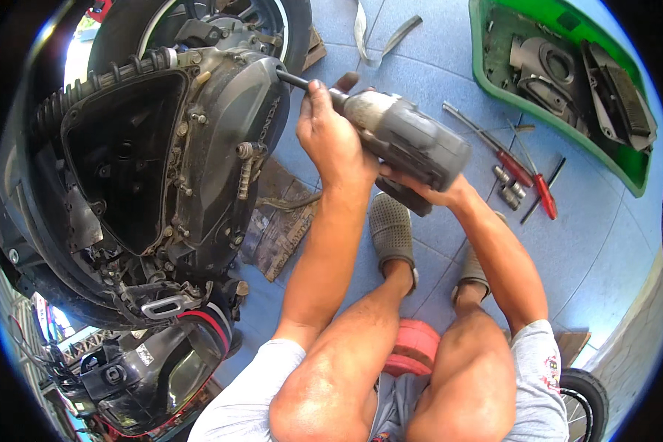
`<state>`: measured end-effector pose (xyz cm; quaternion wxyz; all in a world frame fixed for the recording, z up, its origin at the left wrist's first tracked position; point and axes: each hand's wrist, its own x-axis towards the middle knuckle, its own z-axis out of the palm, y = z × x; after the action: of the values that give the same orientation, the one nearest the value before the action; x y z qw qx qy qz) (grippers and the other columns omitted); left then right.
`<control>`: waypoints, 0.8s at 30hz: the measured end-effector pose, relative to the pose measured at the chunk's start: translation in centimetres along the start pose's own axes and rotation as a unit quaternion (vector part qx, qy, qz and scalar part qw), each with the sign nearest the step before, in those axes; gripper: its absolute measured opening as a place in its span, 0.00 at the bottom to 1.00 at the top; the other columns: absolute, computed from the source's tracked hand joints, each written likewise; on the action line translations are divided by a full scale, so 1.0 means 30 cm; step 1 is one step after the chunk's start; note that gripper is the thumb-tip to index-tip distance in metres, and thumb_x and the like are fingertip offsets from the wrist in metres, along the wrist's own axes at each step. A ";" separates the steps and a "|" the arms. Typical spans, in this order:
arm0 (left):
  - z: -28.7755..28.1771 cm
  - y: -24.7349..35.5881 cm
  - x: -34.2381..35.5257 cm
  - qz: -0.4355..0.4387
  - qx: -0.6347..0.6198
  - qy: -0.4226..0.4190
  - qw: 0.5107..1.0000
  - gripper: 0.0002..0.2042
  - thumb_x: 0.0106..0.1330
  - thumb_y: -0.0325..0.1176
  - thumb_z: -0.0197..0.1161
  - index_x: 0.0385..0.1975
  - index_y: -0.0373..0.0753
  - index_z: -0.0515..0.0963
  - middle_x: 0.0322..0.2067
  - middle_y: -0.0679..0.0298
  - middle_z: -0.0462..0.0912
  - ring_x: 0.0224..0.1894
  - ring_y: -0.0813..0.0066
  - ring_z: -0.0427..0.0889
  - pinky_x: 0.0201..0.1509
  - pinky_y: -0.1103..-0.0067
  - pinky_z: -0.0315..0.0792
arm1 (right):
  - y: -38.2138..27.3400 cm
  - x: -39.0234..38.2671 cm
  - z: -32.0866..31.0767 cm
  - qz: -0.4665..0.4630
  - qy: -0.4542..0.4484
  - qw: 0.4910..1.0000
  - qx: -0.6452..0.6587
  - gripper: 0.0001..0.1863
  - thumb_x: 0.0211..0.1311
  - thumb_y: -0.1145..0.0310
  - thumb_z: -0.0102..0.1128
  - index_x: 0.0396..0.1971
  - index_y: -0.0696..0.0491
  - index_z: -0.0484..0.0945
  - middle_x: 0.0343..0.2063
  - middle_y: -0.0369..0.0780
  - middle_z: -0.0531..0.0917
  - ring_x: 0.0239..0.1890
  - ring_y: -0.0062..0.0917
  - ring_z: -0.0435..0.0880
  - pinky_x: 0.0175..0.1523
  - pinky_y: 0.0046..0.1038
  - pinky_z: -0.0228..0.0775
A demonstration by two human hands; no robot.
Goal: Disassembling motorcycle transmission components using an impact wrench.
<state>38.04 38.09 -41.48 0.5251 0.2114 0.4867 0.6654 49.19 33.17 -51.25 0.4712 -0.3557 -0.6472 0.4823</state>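
Observation:
A dark cordless impact wrench (420,144) lies across both hands, somewhat blurred. My left hand (333,144) is closed round its front end, the thumb along a black extension bar (293,79). That bar's tip meets the upper right edge of the dark engine side cover (236,121) on a scooter. My right hand (438,190) grips the wrench from below, near its handle and battery; most of those fingers are hidden behind the tool. Left of the cover is a triangular black recess (125,162) with bolts along its edge.
A green tray (486,55) of dark parts stands at the far right. Red-handled screwdrivers (544,195) and several metal sockets (508,188) lie on the blue tiles. A wheel (298,33) rises behind the engine. Below me is a red stool (412,346); wooden boards (276,236) lie beside the engine.

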 end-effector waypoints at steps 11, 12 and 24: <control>-0.367 -0.069 0.057 -0.078 0.072 -0.023 0.994 0.19 0.66 0.26 0.51 0.55 0.42 0.58 0.43 0.53 0.75 0.42 0.54 0.78 0.46 0.60 0.76 | -0.028 -0.149 0.168 0.362 0.029 0.814 0.453 0.12 0.53 0.66 0.67 0.31 0.55 0.76 0.17 0.31 0.73 0.13 0.14 0.67 0.18 0.21 0.61; -0.391 -0.060 0.061 -0.071 0.084 -0.027 0.994 0.26 0.66 0.25 0.51 0.61 0.46 0.49 0.46 0.51 0.74 0.42 0.52 0.79 0.45 0.60 0.77 | -0.025 -0.148 0.191 0.359 0.024 0.818 0.448 0.13 0.53 0.66 0.67 0.35 0.55 0.75 0.17 0.32 0.73 0.14 0.15 0.68 0.18 0.21 0.61; -0.511 -0.052 0.113 -0.051 -0.026 -0.103 0.993 0.19 0.69 0.31 0.51 0.57 0.54 0.57 0.51 0.56 0.73 0.46 0.57 0.78 0.47 0.61 0.76 | 0.035 -0.153 0.360 0.295 0.022 0.854 0.429 0.14 0.56 0.64 0.66 0.38 0.55 0.77 0.18 0.30 0.74 0.16 0.13 0.69 0.20 0.21 0.62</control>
<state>25.44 34.58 -50.31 0.6115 0.2398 0.4222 0.6248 40.28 26.15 -54.48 0.4272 -0.3031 -0.2306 0.8201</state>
